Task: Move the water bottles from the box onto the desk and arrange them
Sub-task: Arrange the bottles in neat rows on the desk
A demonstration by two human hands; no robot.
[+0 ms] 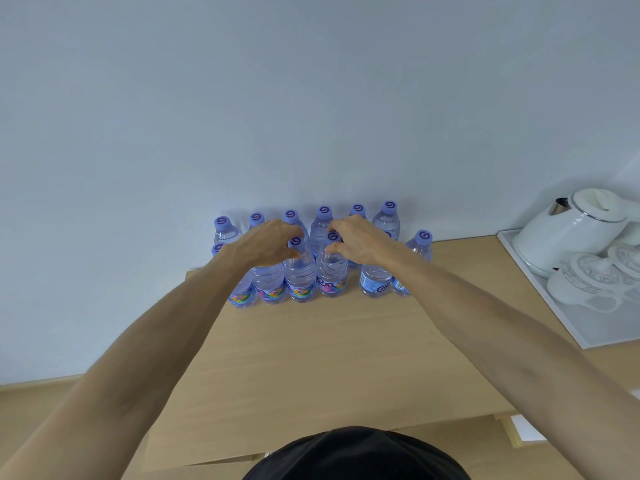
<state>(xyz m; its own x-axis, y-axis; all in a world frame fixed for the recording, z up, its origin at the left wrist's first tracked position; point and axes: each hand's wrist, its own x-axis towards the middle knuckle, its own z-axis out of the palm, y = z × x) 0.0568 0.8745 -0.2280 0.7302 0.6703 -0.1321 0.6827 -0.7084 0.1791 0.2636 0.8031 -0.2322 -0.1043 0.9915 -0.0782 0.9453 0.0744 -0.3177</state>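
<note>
Bottles (pixel 379 277) stand upright in two rows at the back of the desk (pixel 322 358), against the wall. The left hand (pixel 273 242) grips the neck of one front-row bottle (pixel 299 275); the right hand (pixel 358 239) grips its neighbour (pixel 333 277). A kettle (pixel 568 223) sits on a tray (pixel 588 327) at right.

Twelve water bottles (pixel 300 271) with purple caps stand upright at the centre of the frame: six in the back row along the wall, six in the front row, though one front cap is mostly hidden under a hand. At the right edge there is one white tray (pixel 588 327), one white kettle (pixel 568 226), and two white cups (pixel 588 282) visible, a third possibly cut off. Two hands are in view, the left hand (pixel 268 242) and the right hand (pixel 360 240).
</note>
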